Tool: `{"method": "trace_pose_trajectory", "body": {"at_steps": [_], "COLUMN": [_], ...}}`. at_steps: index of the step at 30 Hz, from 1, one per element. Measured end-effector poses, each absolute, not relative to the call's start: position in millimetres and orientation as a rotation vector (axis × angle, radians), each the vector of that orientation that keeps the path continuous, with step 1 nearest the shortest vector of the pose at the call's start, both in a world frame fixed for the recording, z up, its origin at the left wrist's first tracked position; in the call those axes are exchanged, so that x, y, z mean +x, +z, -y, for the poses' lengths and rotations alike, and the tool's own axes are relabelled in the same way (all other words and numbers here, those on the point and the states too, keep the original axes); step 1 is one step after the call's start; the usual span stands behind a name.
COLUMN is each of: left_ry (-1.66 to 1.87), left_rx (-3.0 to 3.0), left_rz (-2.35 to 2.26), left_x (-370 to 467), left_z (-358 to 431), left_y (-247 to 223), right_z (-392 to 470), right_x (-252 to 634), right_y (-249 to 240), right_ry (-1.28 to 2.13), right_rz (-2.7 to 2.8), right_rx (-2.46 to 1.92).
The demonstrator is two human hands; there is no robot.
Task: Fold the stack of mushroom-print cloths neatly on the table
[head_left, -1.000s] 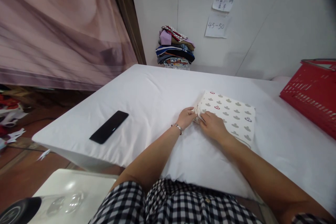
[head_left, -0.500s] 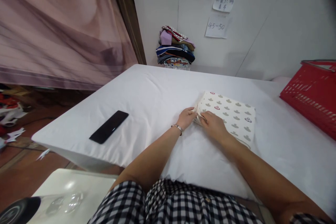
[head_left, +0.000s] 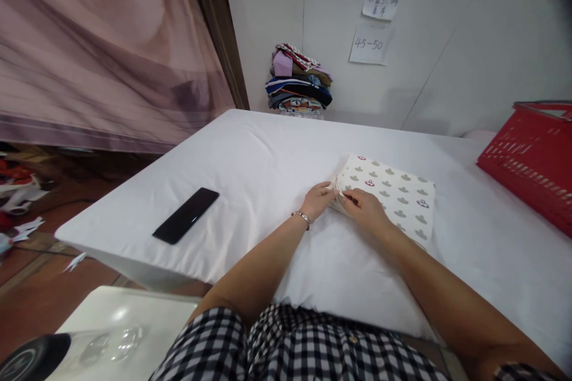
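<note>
A cream folded cloth [head_left: 393,187] lies on the white-covered table, printed with grey cloud-like shapes and a few red and dark ones. A thin pale cord or tie runs at its left corner. My left hand [head_left: 318,199], with a bracelet at the wrist, is closed on that corner, its fingertips against the fabric. Beside it my right hand [head_left: 364,208] pinches the cord and edge between thumb and fingers. The two hands nearly meet, and my right hand and forearm hide the cloth's near side.
A black phone [head_left: 186,215] lies on the left of the table [head_left: 250,161]. At right stands a red plastic basket [head_left: 531,161]. Behind the far edge rises a stack of folded fabrics [head_left: 299,83]. Lower left, a white stool [head_left: 152,309] bears a clear bottle [head_left: 102,345].
My right hand's fingers have shifted slightly at the cloth's left corner, and the loop of cord there looks smaller. The left hand stays almost in place.
</note>
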State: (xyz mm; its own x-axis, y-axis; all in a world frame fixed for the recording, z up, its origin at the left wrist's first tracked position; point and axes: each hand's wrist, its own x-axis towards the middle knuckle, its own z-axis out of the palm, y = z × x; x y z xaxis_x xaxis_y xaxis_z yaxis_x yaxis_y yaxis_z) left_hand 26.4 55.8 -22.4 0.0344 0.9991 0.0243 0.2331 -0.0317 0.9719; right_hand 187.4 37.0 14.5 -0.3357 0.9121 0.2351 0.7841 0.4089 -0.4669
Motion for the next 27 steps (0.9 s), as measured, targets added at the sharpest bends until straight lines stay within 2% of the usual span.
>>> {"method": "trace_pose_trajectory", "body": {"at_steps": [5, 22, 27], "left_ry": [1.076, 1.027, 1.042], "left_rx": [1.407, 1.459, 1.408], "left_rz": [-1.289, -1.364, -1.365], "left_x": [26.3, 28.7, 29.5], "left_z": [-53.2, -55.2, -54.3], "left_y": [-18.5, -20.3, -18.7], "right_z": [-41.0, -42.8, -34.0], "right_x": [190.8, 190.2, 187.4], "right_y": [14.0, 6.4, 6.6], "right_ry": [0.48, 0.526, 0.252], "right_rz": [2.156, 2.053, 2.052], "right_rx": [-1.404, -1.398, -1.369]}}
